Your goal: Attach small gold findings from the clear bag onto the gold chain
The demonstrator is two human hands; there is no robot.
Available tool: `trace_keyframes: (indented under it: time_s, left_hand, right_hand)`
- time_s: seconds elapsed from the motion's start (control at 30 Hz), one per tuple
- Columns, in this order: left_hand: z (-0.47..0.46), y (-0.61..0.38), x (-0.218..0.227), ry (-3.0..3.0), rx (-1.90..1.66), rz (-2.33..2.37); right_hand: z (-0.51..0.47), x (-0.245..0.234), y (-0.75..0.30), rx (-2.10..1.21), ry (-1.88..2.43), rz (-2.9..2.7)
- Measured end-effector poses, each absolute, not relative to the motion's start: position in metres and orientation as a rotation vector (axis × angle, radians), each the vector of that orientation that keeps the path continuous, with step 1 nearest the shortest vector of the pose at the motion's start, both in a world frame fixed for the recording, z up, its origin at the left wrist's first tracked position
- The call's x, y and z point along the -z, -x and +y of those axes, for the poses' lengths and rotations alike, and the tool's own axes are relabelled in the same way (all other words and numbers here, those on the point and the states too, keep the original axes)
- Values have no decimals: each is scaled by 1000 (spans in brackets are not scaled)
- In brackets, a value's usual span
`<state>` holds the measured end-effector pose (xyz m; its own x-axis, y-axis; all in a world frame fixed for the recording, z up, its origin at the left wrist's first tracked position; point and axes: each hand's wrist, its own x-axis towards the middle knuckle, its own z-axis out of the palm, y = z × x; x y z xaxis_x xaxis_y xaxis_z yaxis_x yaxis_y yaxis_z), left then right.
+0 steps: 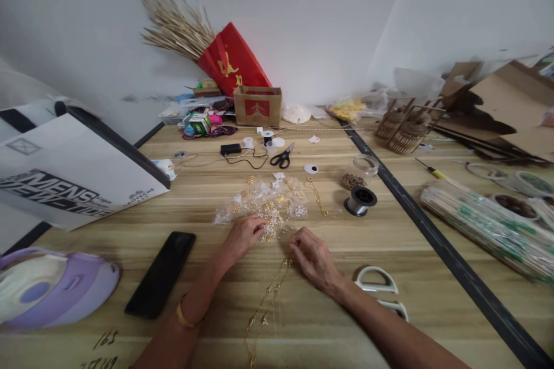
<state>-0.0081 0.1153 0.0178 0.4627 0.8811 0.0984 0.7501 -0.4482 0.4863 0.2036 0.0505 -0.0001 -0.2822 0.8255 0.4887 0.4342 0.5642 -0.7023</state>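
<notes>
My left hand (248, 232) is at the near left edge of a pile of small clear and gold beads (273, 225), its fingers drawn together. Anything between those fingertips is too small to make out. Just right of the pile, my right hand (312, 253) is closed, with thumb and forefinger pinched at the upper end of a thin gold chain (269, 300) with clear beads along it. The chain runs down the table toward me. Small plastic bags (255, 193) of beads and findings lie behind the pile, and another gold chain (318, 196) lies to their right.
A black phone (160, 275) lies left of my left arm. White-handled scissors (376, 280) are partly under my right forearm. Farther off are a wire spool (360, 200), a glass jar (364, 168) of beads, black scissors (283, 157) and a white box (78, 173).
</notes>
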Motion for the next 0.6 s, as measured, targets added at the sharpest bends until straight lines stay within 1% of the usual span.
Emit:
trace_keyframes:
  time_s: [0.13, 0.33, 0.47, 0.6]
  left_hand:
    - [112, 8, -25, -2353, -477, 1284]
    - [105, 4, -36, -2443, -277, 1189]
    - [104, 2, -33, -2482, -172, 1222]
    - [106, 3, -27, -2474, -210, 1214]
  right_hand:
    - [51, 1, -204, -552, 1030, -1912]
    - [51, 0, -203, -538, 1035, -1922]
    - [51, -1, -203, -544, 1015, -1923]
    - [51, -2, -203, -538, 1023, -1914]
